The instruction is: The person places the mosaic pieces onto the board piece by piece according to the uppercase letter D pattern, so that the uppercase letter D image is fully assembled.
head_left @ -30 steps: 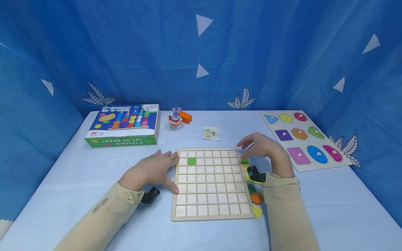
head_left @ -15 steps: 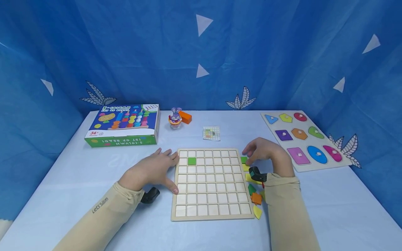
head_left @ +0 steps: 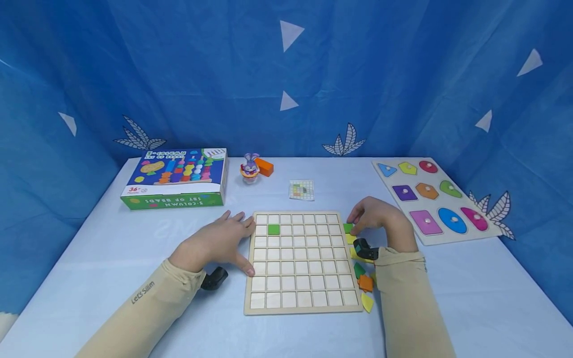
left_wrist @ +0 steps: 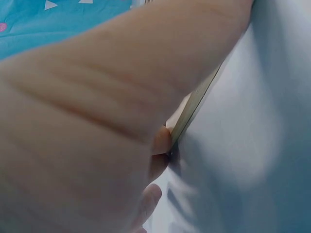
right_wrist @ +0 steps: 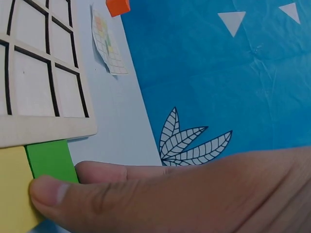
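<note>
A wooden grid board point(head_left: 248, 298) lies flat on the table, with one green square tile point(head_left: 273, 229) set in a cell near its far left. My left hand point(head_left: 215, 242) rests spread along the board's left edge, thumb and fingertips touching the frame. At the board's far right corner, my right hand point(head_left: 378, 219) pinches another green square tile point(right_wrist: 51, 160) between thumb and fingers. That tile lies against the board's edge, beside a yellow tile point(right_wrist: 14, 187). In the left wrist view, the hand and forearm hide most of the board.
Loose yellow, dark green and orange pieces point(head_left: 365, 283) lie along the board's right side, partly under the right wrist. Behind the board sits a small printed grid card point(head_left: 302, 190). A bead-set box point(head_left: 176, 179), a rabbit figure point(head_left: 249, 169), an orange block point(head_left: 264, 167) and a shape puzzle point(head_left: 436, 201) stand around.
My right hand has moved slightly right and down from the board's corner, and its thumb and fingers have come to the green tile beside the board. The left hand has stayed put.
</note>
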The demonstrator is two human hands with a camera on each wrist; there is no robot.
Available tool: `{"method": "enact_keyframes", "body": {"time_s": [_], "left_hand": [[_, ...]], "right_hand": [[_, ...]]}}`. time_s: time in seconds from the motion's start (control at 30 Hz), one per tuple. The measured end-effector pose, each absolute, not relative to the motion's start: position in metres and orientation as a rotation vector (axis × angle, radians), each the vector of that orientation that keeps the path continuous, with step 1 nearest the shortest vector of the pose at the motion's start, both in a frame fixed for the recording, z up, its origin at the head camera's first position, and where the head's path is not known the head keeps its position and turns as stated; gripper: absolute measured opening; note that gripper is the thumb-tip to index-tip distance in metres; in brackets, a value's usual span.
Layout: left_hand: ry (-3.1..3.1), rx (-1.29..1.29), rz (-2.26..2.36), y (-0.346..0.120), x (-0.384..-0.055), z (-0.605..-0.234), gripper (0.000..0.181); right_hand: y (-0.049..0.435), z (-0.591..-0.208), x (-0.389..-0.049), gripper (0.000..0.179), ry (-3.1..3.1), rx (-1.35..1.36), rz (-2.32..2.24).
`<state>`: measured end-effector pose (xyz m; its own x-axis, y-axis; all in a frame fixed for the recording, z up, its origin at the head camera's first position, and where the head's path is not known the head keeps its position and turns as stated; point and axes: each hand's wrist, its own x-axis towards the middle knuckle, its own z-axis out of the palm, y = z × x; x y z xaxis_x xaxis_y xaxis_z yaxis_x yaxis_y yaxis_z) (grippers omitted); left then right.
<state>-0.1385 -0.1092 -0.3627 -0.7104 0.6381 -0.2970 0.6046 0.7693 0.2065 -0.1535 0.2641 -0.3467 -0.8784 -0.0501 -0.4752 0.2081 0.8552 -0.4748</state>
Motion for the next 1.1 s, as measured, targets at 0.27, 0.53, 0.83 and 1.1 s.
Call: {"method": "enact_keyframes", "body": {"time_s": [0.27,0.53,0.83,1.1], "left_hand": [[2.622,0.951,0.119,-0.108,-0.140,-0.364,0.122],[2.622,0.939,0.104,-0.106,-0.140,-0.364,0.124],[2.627,0.924,0.103,-0.105,-0.139,-0.364,0.124],[2.634,0.918,0.122,-0.105,-0.138,-0.364,0.124]], "right_hand": [[0.263,-0.344,-0.152,0.023,2.560,0.128,-0.698],[0.264,-0.341,-0.150,0.020,2.552,0.105,-0.705],[0.262,-0.338,-0.150,0.017,2.534,0.089,-0.735],[0.263,-0.335,-0.150,0.013,2.521,0.075,-0.757]]}}
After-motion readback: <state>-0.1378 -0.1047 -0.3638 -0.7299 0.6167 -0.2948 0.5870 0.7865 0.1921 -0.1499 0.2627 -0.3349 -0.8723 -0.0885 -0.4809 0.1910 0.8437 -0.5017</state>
